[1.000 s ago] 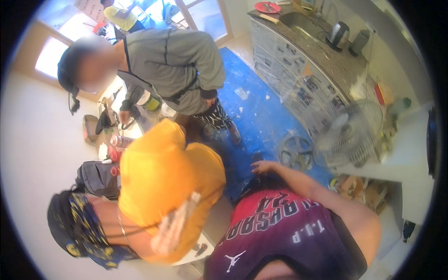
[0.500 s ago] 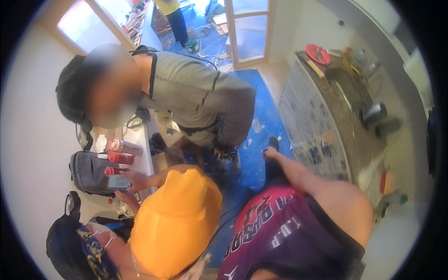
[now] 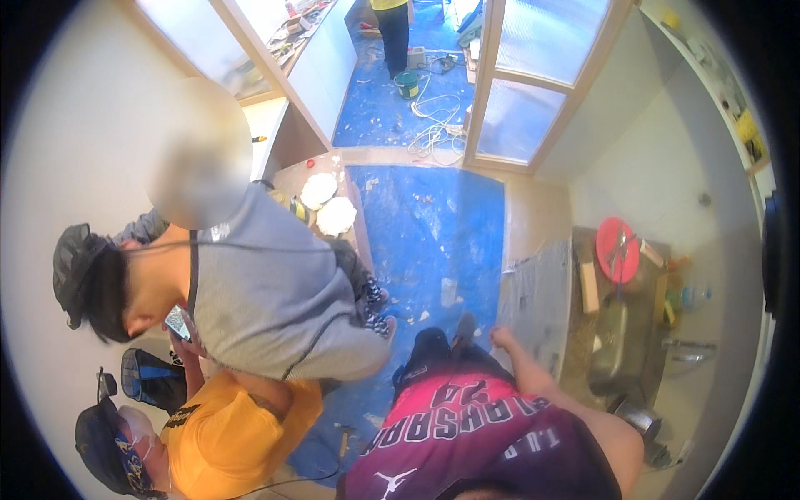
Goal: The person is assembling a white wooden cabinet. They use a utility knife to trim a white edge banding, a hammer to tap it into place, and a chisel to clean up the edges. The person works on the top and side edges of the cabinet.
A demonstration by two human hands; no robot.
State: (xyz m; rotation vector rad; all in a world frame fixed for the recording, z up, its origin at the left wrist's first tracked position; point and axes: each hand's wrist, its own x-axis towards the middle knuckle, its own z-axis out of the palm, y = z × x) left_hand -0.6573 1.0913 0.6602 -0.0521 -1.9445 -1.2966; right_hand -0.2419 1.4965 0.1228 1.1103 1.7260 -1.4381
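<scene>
We see the right hand (image 3: pixel 500 337) out at our right side, near the sheeted front (image 3: pixel 537 304) of the counter (image 3: pixel 582 350), off its left edge. Whether its fingers are spread, drawn in or holding something we cannot tell — they show too small. The left hand is out of view, so we cannot tell its fingers either. At the counter's far edge lies a red plate (image 3: pixel 603 240) with utensils (image 3: pixel 619 254) on it; a pale board (image 3: pixel 589 287) sits beside it, near the far-left corner. The sink (image 3: pixel 612 346) is nearer us, then a metal kettle (image 3: pixel 637 419). On our left are two co-workers, one in a grey top (image 3: pixel 275 292), one in an orange top (image 3: pixel 229 429) — a lit phone (image 3: pixel 177 322) is in a co-worker's hand (image 3: pixel 185 342) (whose, we cannot tell). Blue sheeting (image 3: pixel 433 242) lies underfoot.
</scene>
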